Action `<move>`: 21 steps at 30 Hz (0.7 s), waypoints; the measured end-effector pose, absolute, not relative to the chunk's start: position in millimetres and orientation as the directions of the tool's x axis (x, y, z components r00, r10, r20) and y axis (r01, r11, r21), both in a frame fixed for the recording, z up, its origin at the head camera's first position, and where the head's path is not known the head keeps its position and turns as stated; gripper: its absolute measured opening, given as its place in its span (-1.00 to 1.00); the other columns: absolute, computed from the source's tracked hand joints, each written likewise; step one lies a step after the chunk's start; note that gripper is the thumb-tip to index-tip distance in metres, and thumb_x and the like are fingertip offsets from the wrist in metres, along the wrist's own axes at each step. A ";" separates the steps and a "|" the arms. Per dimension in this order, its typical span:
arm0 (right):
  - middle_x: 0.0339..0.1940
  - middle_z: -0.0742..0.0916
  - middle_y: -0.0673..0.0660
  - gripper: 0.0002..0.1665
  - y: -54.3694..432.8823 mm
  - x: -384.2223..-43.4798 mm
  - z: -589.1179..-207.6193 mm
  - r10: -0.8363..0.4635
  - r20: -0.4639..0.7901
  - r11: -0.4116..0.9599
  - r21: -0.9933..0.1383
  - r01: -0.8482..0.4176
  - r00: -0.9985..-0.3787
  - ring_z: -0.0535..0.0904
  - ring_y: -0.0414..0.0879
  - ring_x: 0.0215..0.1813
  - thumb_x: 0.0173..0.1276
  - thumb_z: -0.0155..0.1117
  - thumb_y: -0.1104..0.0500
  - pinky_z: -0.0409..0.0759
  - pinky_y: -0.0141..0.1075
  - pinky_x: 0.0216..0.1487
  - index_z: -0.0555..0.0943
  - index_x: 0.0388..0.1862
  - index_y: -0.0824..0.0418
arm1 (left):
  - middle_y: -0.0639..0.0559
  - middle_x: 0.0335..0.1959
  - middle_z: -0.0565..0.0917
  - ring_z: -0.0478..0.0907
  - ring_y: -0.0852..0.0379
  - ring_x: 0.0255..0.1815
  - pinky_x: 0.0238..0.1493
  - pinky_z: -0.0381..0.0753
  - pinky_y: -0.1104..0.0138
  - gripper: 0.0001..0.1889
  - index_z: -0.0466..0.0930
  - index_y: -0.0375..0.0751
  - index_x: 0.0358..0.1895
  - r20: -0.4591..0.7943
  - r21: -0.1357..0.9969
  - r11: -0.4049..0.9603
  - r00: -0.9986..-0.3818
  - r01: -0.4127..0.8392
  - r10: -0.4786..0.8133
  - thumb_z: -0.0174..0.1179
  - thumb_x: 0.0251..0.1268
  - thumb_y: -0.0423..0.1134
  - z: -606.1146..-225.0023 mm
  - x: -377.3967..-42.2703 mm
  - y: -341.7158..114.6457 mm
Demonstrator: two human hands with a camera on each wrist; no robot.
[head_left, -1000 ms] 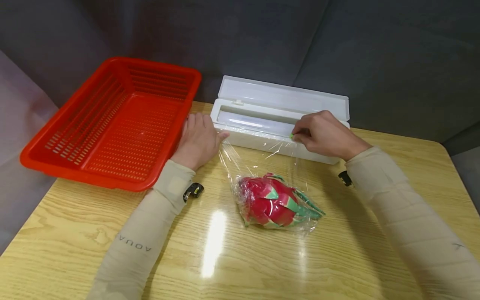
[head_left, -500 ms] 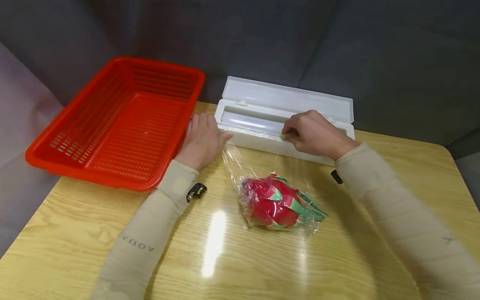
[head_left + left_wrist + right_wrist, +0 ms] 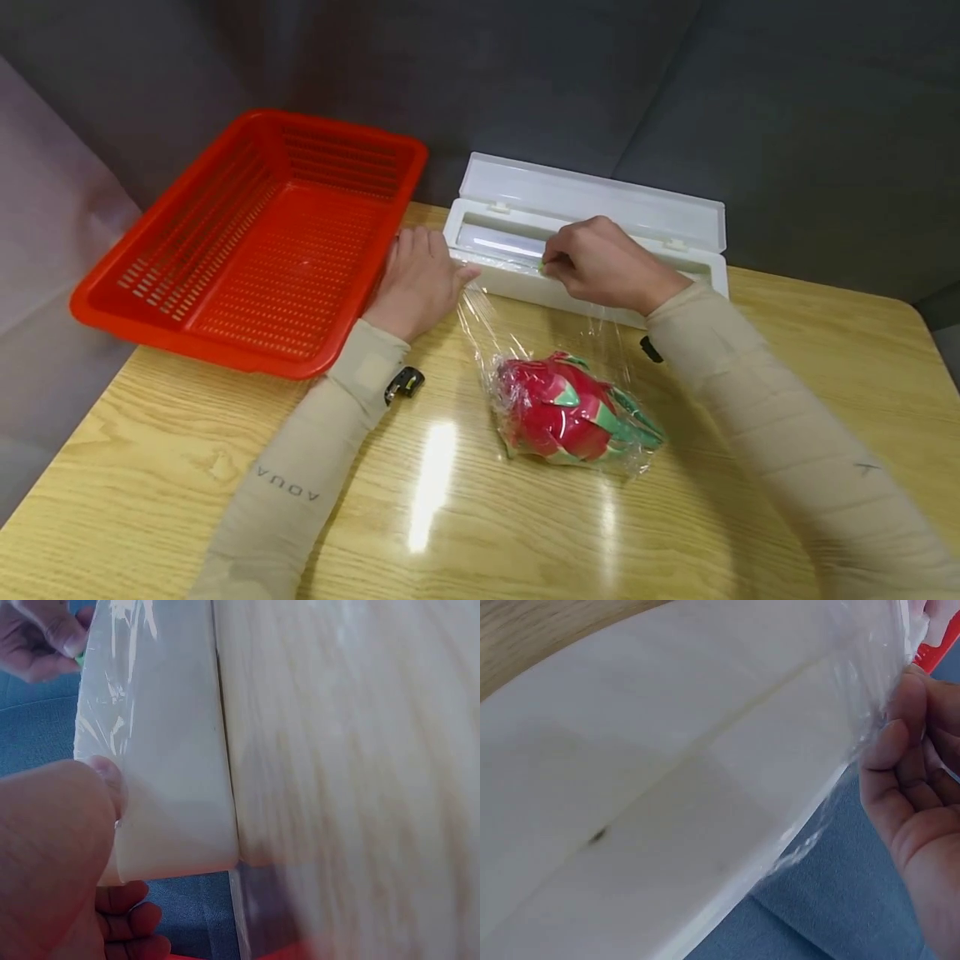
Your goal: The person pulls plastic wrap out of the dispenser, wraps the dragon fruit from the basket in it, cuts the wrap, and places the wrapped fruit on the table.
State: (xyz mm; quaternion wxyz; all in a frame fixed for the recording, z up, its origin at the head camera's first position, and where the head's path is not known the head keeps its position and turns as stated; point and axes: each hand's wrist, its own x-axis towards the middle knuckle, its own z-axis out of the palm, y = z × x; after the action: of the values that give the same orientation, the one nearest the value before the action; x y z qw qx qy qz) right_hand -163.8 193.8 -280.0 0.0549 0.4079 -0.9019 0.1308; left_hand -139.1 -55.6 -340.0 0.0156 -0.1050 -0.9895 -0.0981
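A white cling film dispenser (image 3: 517,286) stands at the back of the table, its lid (image 3: 600,198) raised and a film roll (image 3: 495,241) inside. Clear cling film (image 3: 482,325) runs from its front edge down to a red and green dragon fruit (image 3: 562,408), which it covers. My left hand (image 3: 422,283) holds the dispenser's left end, thumb on the film at the front edge (image 3: 105,780). With thumb and forefinger, my right hand (image 3: 607,265) pinches a small green slider (image 3: 542,267) on that edge. In the right wrist view, loose film hangs beside my fingertips (image 3: 889,742).
A red slotted plastic basket (image 3: 300,275) stands at the left, close beside my left hand. Dark cloth (image 3: 570,75) hangs behind the wooden table (image 3: 510,533). The table's right edge shows past my right forearm.
My right hand has slid left along the dispenser's front edge with the green slider. My left hand stays at the left end. The whole head view has shifted slightly.
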 end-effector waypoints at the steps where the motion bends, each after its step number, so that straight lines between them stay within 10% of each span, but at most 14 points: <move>1: -0.37 0.83 0.14 -0.92 192.2 -164.4 -280.0 -0.725 0.204 0.630 -0.190 -0.753 -0.658 0.72 -0.07 -0.36 0.34 0.37 0.32 0.72 -0.11 -0.19 0.78 -0.33 0.28 | -0.18 -0.08 0.31 0.24 -0.15 0.06 0.26 0.32 0.05 -0.38 0.29 -0.36 -0.04 0.049 0.189 0.959 -0.978 0.209 0.204 -0.18 0.60 0.27 -339.9 -138.9 -55.2; 21: -0.42 0.81 0.15 -0.89 175.0 -164.9 -280.9 -0.739 0.223 0.614 -0.166 -0.772 -0.636 0.68 -0.06 -0.40 0.35 0.36 0.31 0.71 -0.10 -0.20 0.75 -0.38 0.28 | -0.20 -0.02 0.33 0.26 -0.18 0.15 0.37 0.29 0.02 -0.35 0.30 -0.36 0.03 0.039 0.214 0.955 -0.979 0.205 0.201 -0.17 0.59 0.29 -340.8 -138.0 -46.1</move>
State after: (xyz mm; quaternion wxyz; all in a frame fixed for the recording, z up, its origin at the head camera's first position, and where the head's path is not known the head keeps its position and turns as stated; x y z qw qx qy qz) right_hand -164.9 175.0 -280.9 0.0662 0.4217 -0.8958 0.1238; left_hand -138.0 -46.1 -340.8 0.0085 -0.1025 -0.9887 -0.1091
